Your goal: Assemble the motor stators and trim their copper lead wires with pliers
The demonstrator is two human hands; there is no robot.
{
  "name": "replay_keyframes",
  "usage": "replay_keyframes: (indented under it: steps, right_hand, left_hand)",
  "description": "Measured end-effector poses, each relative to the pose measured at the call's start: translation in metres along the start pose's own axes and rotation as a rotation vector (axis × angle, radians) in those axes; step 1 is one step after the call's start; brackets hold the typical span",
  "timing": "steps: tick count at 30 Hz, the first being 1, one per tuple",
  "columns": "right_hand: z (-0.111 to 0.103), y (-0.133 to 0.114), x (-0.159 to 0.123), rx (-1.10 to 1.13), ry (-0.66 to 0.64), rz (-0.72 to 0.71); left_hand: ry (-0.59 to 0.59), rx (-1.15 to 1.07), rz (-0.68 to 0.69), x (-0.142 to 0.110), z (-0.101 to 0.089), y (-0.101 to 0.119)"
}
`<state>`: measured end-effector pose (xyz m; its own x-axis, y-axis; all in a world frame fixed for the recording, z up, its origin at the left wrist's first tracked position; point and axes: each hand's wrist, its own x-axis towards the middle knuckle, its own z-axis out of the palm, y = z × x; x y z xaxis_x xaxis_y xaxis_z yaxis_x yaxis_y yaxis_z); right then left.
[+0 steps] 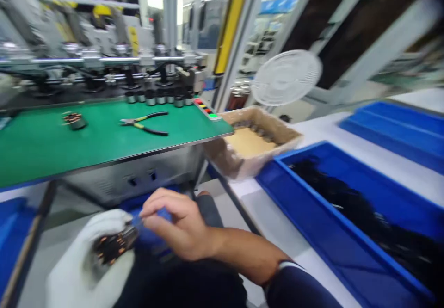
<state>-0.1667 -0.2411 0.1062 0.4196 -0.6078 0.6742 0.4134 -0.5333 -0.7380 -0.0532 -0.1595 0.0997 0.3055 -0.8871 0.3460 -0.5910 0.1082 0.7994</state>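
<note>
My left hand (90, 257), in a white glove, is wrapped round a motor stator (113, 249) with dark sides and copper windings. Close beside it, my bare right hand (176, 222) has its thumb and index finger pinched together near the stator's upper edge. Whatever is between those fingertips is too small and blurred to make out. On the green bench mat (104, 148) lie cutting pliers (145, 124) with black and yellow handles, jaws to the left. Another wound stator (74, 120) stands farther left on the mat.
Behind the mat is a machine (93, 58) with a row of dark cylinders (161, 96). A plastic-lined carton (236, 169) adjoins the bench's right end. To the right are a blue bin (305, 211) with black parts and another blue bin (398, 134). A white mesh disc (287, 77) rises behind the carton.
</note>
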Motion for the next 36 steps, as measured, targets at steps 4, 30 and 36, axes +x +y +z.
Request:
replay_keyframes:
  steps: [4,30,36]
  right_hand:
    - [-0.011,-0.012,0.005,-0.001,-0.152,-0.027]
    - [-0.016,-0.022,0.026,-0.228,-0.363,-0.481]
    - [-0.010,-0.028,0.007,-0.610,-0.128,-0.681]
  left_hand:
    - [0.025,-0.005,0.079,-0.020,-0.049,0.007]
    - [-0.262,-0.402,-0.223,-0.013,-0.049,0.017]
    - [0.158,0.068,0.130,-0.018,-0.043,0.026]
